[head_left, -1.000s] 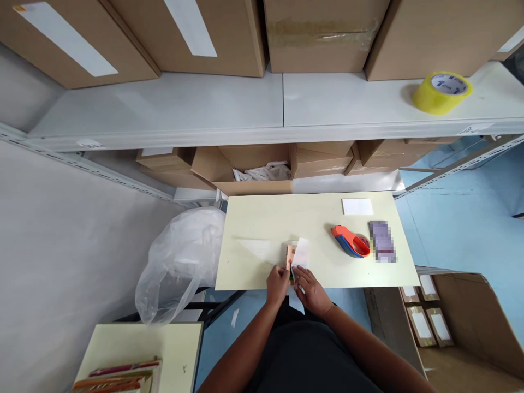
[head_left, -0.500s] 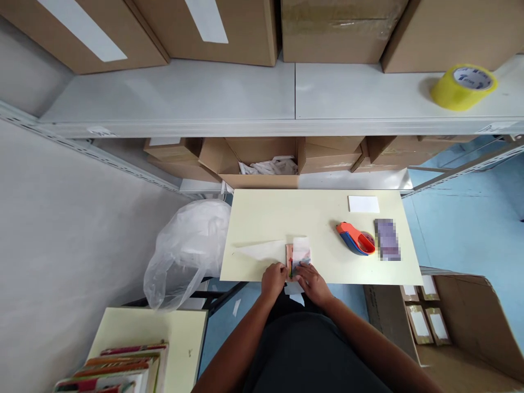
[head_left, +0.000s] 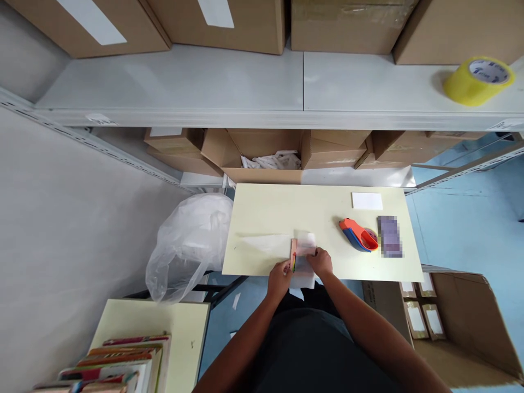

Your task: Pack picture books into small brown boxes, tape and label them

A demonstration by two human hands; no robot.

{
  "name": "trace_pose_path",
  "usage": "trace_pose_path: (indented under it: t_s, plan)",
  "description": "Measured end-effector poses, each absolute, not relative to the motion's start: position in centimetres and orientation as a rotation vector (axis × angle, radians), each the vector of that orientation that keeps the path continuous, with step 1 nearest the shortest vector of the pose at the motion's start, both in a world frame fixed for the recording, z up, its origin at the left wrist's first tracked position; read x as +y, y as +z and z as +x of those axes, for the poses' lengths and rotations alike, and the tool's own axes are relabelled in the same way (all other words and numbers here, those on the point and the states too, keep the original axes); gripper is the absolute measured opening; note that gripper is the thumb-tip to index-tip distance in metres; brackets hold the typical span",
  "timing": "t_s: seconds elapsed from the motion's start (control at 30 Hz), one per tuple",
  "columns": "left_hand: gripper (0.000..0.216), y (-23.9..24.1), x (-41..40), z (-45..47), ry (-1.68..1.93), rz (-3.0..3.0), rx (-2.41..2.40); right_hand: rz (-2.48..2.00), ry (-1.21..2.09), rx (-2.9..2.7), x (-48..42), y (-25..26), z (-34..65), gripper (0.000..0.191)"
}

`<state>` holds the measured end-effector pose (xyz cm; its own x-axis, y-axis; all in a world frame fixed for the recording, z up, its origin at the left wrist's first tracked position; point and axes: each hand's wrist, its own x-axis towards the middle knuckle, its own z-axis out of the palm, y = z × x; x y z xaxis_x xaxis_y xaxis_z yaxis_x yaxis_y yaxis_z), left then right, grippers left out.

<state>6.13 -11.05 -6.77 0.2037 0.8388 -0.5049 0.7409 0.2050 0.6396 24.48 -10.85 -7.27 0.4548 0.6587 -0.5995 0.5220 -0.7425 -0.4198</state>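
A small flat pink item (head_left: 293, 249) with a rainbow-coloured mark lies near the front edge of the cream table (head_left: 262, 202); its exact kind does not show. Thin white translucent paper (head_left: 305, 241) covers its right part and hangs a little past the table edge. My left hand (head_left: 280, 278) is closed at the item's lower left edge, fingers pinched on it. On the other side, my right hand (head_left: 321, 262) has its fingers curled on the paper's right edge. A pointed white strip (head_left: 266, 242) of paper extends left from the item.
A red and blue tape dispenser (head_left: 358, 236), a blurred purple rectangle (head_left: 390, 236) and a white card (head_left: 367, 201) lie at the right. Left hangs a plastic bag (head_left: 188, 240); books (head_left: 118, 365) stand below. Above, a shelf (head_left: 184, 82) holds boxes and yellow tape (head_left: 477, 82).
My right hand has gone from lying flat over the item to gripping the paper's right edge. The paper is spread further right and down. The whole view has shifted slightly.
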Motion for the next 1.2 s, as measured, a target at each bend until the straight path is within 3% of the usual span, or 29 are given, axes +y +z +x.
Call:
trace_pose_path:
  t_s: [0.4,0.53,0.63,0.8,0.97,1.2]
  plan:
    - [0.043,-7.5,-9.8,4.9,0.246,1.551,1.562,-2.487,1.151,-1.165,-10.3,-5.5,24.1,0.012]
    - [0.068,-6.7,-5.4,1.6,0.472,1.786,1.912,-2.442,1.098,-1.118,-10.1,-4.9,24.1,0.013]
    - [0.082,-6.1,-1.5,-0.8,0.423,1.786,1.851,-2.383,1.093,-1.093,-10.0,-5.1,24.4,0.014]
    - [0.031,-4.0,1.7,-3.2,0.206,1.546,1.513,-2.337,1.098,-0.934,-10.0,-6.1,26.1,0.01]
    - [0.04,-1.7,0.9,-3.3,0.284,1.511,1.419,-2.271,1.141,-0.79,-10.7,-7.2,27.5,0.014]
    - [0.016,-0.6,-5.4,2.7,0.113,1.927,1.256,-2.177,1.184,-0.629,-11.2,-8.7,26.2,0.021]
